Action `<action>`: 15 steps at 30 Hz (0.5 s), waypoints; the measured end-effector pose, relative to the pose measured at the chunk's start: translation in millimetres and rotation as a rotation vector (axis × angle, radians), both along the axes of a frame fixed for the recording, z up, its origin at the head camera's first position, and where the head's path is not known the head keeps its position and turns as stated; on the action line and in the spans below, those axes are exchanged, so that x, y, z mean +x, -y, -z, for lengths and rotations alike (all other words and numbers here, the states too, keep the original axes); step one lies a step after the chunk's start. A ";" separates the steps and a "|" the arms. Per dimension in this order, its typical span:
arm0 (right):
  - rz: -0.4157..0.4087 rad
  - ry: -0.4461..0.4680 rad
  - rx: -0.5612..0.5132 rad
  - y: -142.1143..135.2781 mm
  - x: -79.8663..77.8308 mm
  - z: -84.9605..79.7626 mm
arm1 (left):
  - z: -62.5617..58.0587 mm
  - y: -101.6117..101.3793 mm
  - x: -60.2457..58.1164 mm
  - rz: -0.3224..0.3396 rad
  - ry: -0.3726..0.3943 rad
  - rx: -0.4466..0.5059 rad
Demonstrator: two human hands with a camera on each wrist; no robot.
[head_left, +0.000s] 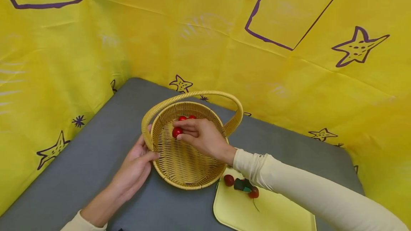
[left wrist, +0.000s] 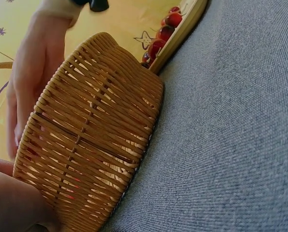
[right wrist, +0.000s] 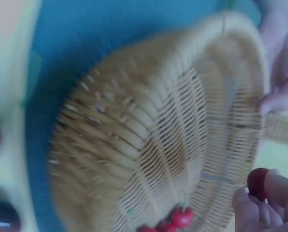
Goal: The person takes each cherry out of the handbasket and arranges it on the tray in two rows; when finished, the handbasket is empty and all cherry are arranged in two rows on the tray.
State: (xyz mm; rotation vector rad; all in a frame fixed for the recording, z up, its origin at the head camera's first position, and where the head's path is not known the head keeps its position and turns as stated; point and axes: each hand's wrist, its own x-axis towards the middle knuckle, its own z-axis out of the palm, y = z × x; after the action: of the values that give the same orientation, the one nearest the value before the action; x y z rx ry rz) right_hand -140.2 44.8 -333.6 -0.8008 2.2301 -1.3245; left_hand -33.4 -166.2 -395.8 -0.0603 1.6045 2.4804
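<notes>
Sleeve [head_left: 298,184] cloth on the right arm crosses over a yellow tray [head_left: 269,216], which lies to the near right of the wicker basket [head_left: 189,167]. On the tray, toward the basket, are a dark red cherry [head_left: 229,180] and a brighter cherry with a stem [head_left: 253,192]; a black-and-green thing [head_left: 243,185] between them is hard to make out. At the basket's left side the left hand [head_left: 136,163] grips the rim, thumb over the edge.

Across the basket's right rim reaches the right hand [head_left: 205,138], fingertips toward the left side. Thumb and fingers close on a red cherry [head_left: 177,132], pinched at the tips. That fruit is inside the rim, left of the basket's centre and over the woven floor, so its sideways placing looks sound; the height beneath it I cannot tell. Being round, it shows no long axis to line up. The right hand has it, with the left nearby at the basket's edge.

Just beyond the fingers, toward the basket's far side, more red cherries [head_left: 182,118] rest inside, apart from the held one; the right wrist view shows three. The handle [head_left: 205,92] arches above the basket's far rim, and behind the basket hangs yellow cloth [head_left: 208,52] with purple-outlined stars.
</notes>
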 end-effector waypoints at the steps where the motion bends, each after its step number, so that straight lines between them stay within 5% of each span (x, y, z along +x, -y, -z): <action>1: -0.001 0.000 -0.012 -8.3 4.5 -4.9 | -0.3 0.4 -0.3 -0.001 0.001 0.001; 9: 0.185 0.091 -0.148 -98.6 37.6 -36.0 | -1.5 1.9 -1.0 0.004 0.022 0.010; 15: 0.402 0.023 -0.161 -171.5 63.3 -35.6 | -1.1 2.5 -1.9 0.027 0.001 0.014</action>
State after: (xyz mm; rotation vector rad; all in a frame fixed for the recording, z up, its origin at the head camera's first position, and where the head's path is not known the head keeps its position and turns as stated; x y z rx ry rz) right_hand -76.9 216.3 -298.0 -0.3938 2.3714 -1.7022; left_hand -35.4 -168.6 -394.7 -0.0374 1.5771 2.4712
